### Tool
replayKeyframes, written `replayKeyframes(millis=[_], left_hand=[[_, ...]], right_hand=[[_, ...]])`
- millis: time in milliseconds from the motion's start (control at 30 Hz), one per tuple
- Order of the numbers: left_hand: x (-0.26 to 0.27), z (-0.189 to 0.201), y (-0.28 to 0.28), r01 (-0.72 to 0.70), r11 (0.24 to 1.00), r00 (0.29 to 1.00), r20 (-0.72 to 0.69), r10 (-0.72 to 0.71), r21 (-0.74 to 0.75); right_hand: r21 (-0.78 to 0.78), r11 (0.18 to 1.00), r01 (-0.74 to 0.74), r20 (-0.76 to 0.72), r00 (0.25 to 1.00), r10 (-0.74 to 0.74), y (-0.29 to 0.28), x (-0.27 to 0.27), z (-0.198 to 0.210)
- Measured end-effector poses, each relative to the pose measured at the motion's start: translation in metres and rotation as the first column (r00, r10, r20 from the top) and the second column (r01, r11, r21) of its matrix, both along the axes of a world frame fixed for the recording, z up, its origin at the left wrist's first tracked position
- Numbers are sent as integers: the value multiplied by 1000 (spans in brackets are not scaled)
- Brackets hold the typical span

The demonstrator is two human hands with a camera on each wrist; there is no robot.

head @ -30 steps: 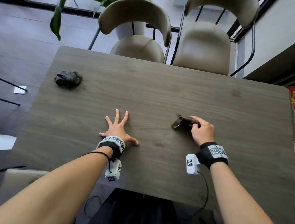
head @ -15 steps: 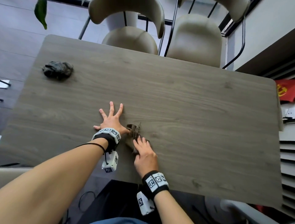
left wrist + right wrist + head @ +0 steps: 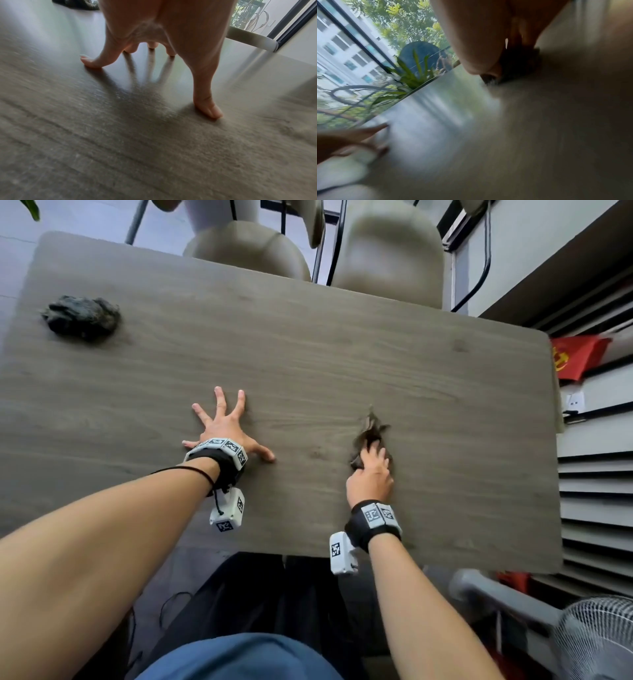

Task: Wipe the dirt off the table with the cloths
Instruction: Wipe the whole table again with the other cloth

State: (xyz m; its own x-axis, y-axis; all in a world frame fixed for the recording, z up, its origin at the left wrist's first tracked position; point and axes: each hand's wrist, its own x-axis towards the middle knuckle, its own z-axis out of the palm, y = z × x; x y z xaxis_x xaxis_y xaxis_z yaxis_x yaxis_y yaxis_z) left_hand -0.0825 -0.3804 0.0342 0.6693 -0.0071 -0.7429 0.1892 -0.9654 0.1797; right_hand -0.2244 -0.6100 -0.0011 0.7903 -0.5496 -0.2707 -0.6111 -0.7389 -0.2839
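A small brown cloth (image 3: 370, 426) lies on the grey wood-grain table (image 3: 342, 354), right of centre near the front edge. My right hand (image 3: 371, 470) sits on it, thumb and fingers curled over the cloth and pressing it down; the picture is smeared there. In the right wrist view the thumb and fingers of that right hand (image 3: 479, 40) come down on the dark cloth (image 3: 518, 65). My left hand (image 3: 224, 426) rests flat on the table with fingers spread, holding nothing. A second, dark crumpled cloth (image 3: 82, 314) lies at the far left, also seen in the left wrist view (image 3: 75, 4).
Two beige chairs (image 3: 250, 251) (image 3: 390, 254) stand against the table's far edge. A white fan (image 3: 599, 642) is on the floor at the near right, and a red flag (image 3: 579, 354) lies on a ledge past the table's right end.
My right hand dragged the brown cloth left until it was beside my left thumb, then back to the right. The left hand has stayed planted.
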Motion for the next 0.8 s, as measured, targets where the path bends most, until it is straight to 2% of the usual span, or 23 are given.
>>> replayKeyframes(millis=[67, 167, 267, 333, 400, 467, 533, 600, 633, 700, 733, 800], left_hand=[[1, 0, -1, 8, 1000, 1000, -2, -8, 2], [1, -1, 0, 24, 1000, 1000, 15, -24, 10], [0, -1, 0, 32, 999, 999, 8, -33, 22], [0, -2, -1, 35, 999, 999, 10, -36, 16], [1, -2, 0, 35, 999, 999, 16, -36, 16], [2, -5, 1, 34, 999, 999, 23, -34, 7], [2, -11, 2, 30, 999, 999, 34, -29, -11], [3, -14, 2, 26, 1000, 999, 38, -25, -11], [4, -14, 2, 25, 1000, 999, 38, -25, -9], [4, -15, 2, 27, 1000, 999, 38, -27, -10], [4, -16, 2, 28, 1000, 999, 38, -28, -9], [3, -16, 2, 28, 1000, 999, 39, -28, -2]], right_hand=[[34, 991, -126, 75, 990, 123, 56, -20, -8], [137, 913, -384, 121, 922, 369, 124, -54, -14], [315, 826, -468, 150, 884, 443, 142, -67, -4], [471, 785, -402, 190, 915, 355, 118, -60, 7], [555, 780, -290, 244, 953, 181, 77, -44, 23], [480, 870, -114, 277, 960, -27, 23, -31, 36], [345, 924, 165, 260, 929, -263, -34, -30, 38], [257, 866, 430, 196, 854, -482, -70, -37, 32], [218, 832, 510, 154, 824, -546, -73, -41, 27], [145, 847, 511, 121, 840, -528, -48, -46, 15], [118, 890, 440, 132, 881, -454, -26, -49, 10], [84, 978, 190, 161, 966, -201, 27, -60, -1]])
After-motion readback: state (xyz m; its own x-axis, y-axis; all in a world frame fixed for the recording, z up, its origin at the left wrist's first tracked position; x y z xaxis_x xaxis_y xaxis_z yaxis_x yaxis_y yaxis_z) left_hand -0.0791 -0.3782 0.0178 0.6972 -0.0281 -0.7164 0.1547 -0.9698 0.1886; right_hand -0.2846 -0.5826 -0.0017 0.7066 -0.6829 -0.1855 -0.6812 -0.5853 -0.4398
